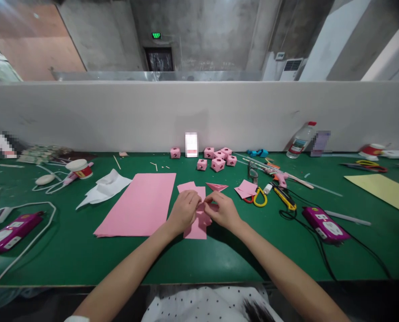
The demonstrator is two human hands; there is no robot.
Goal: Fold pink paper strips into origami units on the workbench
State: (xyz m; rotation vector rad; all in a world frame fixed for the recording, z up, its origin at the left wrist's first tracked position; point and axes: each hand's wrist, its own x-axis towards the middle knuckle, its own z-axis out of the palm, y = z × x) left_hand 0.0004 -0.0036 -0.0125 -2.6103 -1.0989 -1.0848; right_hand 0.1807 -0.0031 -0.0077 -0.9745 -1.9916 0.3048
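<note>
My left hand (185,206) and my right hand (222,208) meet near the middle of the green table, fingers pinched together on a small piece of pink paper (202,203) that they largely cover. Beneath them lie more pink paper pieces (195,231). Just beyond my fingers rests a folded pink paper shape (216,187). To the left of my left hand is a stack of large pink sheets (139,203). Small pink squares (246,189) lie right of my right hand, partly over scissors (260,197) with yellow and red handles.
Several pink paper boxes (217,164) stand at the back, by a propped phone (191,144). On the right are a glue gun (280,179), a utility knife (285,198), a purple power strip (325,225) and a bottle (300,142). Crumpled white paper (106,188) and a paper cup (80,169) are left.
</note>
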